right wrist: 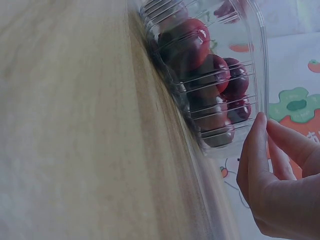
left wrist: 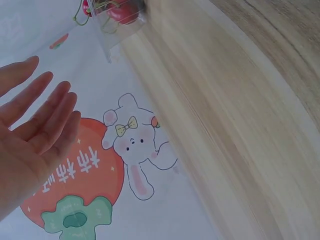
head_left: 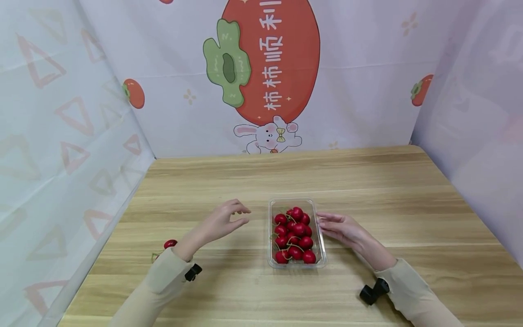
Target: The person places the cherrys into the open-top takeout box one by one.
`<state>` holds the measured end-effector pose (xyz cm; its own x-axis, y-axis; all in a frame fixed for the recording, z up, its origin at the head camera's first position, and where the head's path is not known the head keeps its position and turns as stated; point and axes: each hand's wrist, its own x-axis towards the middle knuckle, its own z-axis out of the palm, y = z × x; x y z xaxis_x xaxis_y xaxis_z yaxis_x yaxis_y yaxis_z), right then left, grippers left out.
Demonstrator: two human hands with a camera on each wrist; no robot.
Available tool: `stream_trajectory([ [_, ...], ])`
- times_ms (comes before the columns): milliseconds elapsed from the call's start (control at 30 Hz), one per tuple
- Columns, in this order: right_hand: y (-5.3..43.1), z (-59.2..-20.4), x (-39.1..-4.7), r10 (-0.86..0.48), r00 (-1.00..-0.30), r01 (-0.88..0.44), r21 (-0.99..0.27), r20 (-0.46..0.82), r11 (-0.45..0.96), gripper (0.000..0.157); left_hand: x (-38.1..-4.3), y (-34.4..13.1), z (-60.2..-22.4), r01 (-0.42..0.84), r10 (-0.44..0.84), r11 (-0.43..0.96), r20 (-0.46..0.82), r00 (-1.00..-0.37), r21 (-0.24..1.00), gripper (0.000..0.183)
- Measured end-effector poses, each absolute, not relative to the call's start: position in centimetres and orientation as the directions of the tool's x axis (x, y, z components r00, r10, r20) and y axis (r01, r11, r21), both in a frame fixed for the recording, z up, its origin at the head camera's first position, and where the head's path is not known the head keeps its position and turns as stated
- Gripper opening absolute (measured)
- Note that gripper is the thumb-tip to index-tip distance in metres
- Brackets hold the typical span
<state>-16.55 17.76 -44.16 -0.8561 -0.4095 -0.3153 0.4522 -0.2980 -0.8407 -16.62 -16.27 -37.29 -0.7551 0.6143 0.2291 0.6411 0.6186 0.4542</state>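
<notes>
A clear plastic box [head_left: 297, 266] holds many red cherries [head_left: 295, 236] with green stems and stands on the wooden table. At its right side is my right hand [head_left: 342, 229], whose thumb and fingertips pinch the rim. In the right wrist view, the fingertips [right wrist: 260, 120] meet at the edge of the ribbed box wall. My left hand [head_left: 226, 220] hovers to the left of the box, apart from it, fingers loosely bent and nothing in them. The left wrist view shows this palm facing the camera, with a corner of the box at the top.
A loose cherry [head_left: 170, 244] lies on the table [head_left: 229, 290] beside my left forearm, with part of another behind the sleeve. Printed cloth walls [head_left: 351, 91] close off the back and both sides. A black wrist device [head_left: 369, 294] sits at my right cuff.
</notes>
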Motion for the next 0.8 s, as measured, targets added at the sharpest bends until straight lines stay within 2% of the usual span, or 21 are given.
stream_trajectory([
  [300, 17.8, -44.3, -16.5, -0.402, -0.857, 0.454, -0.840, -0.321, -0.297, 0.029, -15.3, -19.0, -37.5, 0.592, 0.566, 0.647, 0.218, -0.795, 0.480, 0.021],
  [600, 18.0, -44.6, -16.7, -0.401, -0.862, 0.444, -0.843, -0.310, -0.303, 0.029, -14.5, -21.4, -37.6, 0.587, 0.519, 0.647, 0.283, -0.806, 0.485, 0.022],
  [800, 17.9, -44.6, -16.8, -0.403, -0.860, 0.448, -0.842, -0.313, -0.301, 0.030, -13.8, -23.4, -37.8, 0.518, 0.437, 0.692, 0.281, -0.855, 0.502, 0.024],
])
